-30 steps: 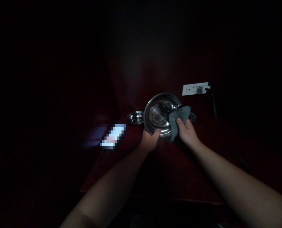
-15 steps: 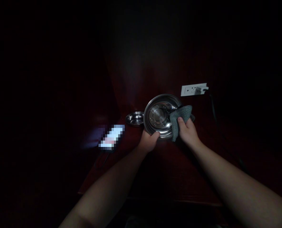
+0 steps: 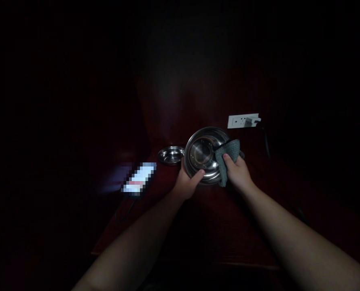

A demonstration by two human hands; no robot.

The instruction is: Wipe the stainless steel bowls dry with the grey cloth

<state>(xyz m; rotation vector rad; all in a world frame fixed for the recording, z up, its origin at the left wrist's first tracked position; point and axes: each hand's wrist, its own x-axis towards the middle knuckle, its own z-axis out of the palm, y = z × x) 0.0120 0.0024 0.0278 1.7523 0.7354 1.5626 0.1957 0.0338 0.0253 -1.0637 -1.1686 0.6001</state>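
Red-brown, the counter lies beneath the work; the bowl is tipped over it, mouth toward the worker. Whether its lower edge touches the counter cannot be told. The step in hand is judged to be wiping the bowl. Steady it with the left hand, which grips the lower left rim: thumb inside, other fingers behind the wall and mostly hidden. Use a firm grip that covers little of the inner surface. The right hand is closed on the cloth, thumb on top; its remaining fingers are largely hidden, so whether they also pinch the rim cannot be told. For an even result, press the cloth flat to the curved wall, follow the rim in overlapping passes, and turn the bowl to present each area. Poor light can conceal missed spots; inspect by the reflections.

Appearance of bowl: round, polished metal, with a broad rim, curved wall and flat base. Bright streaks lie along the lower wall. Small pale specks mark the base; droplets or reflections, unclear. The cloth is grey-green, textured, and draped over the right side of the rim.
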